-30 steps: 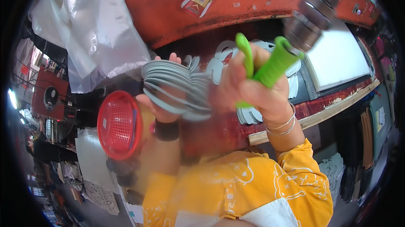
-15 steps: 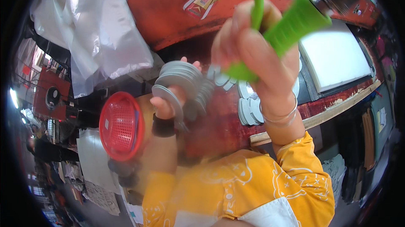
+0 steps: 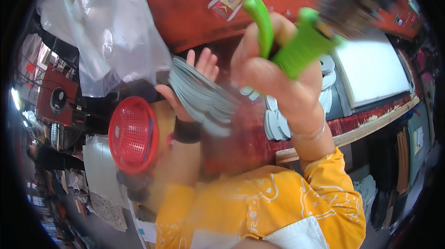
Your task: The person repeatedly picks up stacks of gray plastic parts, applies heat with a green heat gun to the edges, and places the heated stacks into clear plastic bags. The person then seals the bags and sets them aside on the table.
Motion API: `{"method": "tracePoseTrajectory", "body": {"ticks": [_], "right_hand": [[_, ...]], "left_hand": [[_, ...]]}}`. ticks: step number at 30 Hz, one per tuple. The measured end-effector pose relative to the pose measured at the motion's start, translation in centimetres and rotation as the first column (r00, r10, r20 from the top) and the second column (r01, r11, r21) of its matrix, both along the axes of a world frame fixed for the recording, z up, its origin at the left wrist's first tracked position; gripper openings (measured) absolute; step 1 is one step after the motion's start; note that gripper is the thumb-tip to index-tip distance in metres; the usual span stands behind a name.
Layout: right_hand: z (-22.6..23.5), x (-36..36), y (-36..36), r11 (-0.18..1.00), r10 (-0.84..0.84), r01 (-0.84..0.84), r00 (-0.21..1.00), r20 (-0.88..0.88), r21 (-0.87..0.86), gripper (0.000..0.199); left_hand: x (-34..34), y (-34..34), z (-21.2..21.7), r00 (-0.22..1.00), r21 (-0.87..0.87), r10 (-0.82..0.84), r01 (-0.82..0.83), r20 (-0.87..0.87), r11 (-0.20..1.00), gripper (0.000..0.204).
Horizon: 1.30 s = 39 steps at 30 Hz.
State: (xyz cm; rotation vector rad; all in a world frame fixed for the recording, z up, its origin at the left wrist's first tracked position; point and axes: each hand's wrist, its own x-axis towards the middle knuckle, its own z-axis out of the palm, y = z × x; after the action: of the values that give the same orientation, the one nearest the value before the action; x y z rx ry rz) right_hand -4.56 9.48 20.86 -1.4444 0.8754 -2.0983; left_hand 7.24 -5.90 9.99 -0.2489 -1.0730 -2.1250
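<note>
In front of me, toward the upper right, my right hand (image 3: 278, 63) wraps round a green ribbed handle (image 3: 301, 47) with a curved green lever (image 3: 259, 22) rising past the fingers. A blurred dark metal part (image 3: 354, 6) shows just beyond the handle; whether they join I cannot tell. Near the middle, my left hand (image 3: 178, 103) has its thumb and fingers spread, and a stack of flat grey pieces (image 3: 199, 94) lies across its palm, smeared by motion. Other flat pale pieces (image 3: 276, 124) sit in piles on the dark red table (image 3: 248, 142) beneath my right arm.
A red perforated basket (image 3: 132, 133) stands at my left. Clear plastic sheeting (image 3: 104, 31) hangs at the upper left. At the far side is a red metal surface (image 3: 185, 12) bearing a small printed packet (image 3: 230, 1). A white slab (image 3: 368, 70) and a wooden edge strip (image 3: 357, 128) are at the right.
The green handle and my right hand have moved slightly left and down. The grey stack has swung and fanned across my left palm, and the left fingers show more.
</note>
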Motion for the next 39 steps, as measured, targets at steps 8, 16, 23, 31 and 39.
{"method": "tracePoseTrajectory", "body": {"ticks": [8,16,23,31,39], "right_hand": [[-1.8,0.0,0.6,0.98,0.196,-0.201,0.955,0.221,0.001,0.011],[-0.9,0.6,0.7,0.962,0.267,-0.247,0.938,0.221,-0.114,0.014],[0.2,-4.1,-3.2,0.673,-0.577,0.733,0.443,-0.686,-0.093,0.066],[-6.4,-1.7,-5.6,0.871,0.425,-0.21,0.774,-0.469,0.444,0.066],[-6.3,-1.1,-5.5,0.95,-0.31,0.244,0.681,-0.664,-0.194,0.057]], "left_hand": [[0.6,-4.5,-0.8,0.795,-0.063,-0.47,0.485,-0.383,0.872,0.106],[1.6,-3.9,-0.3,0.989,0.027,-0.149,0.149,0.011,0.988,0.1],[3.9,-3.0,-0.6,0.78,-0.16,-0.269,0.423,0.565,0.892,0.084],[1.9,0.4,-2.2,0.597,-0.132,-0.801,0.798,0.045,0.588,0.09],[4.4,-2.6,4.7,0.707,-0.352,-0.249,0.587,0.661,0.729,0.101]]}}
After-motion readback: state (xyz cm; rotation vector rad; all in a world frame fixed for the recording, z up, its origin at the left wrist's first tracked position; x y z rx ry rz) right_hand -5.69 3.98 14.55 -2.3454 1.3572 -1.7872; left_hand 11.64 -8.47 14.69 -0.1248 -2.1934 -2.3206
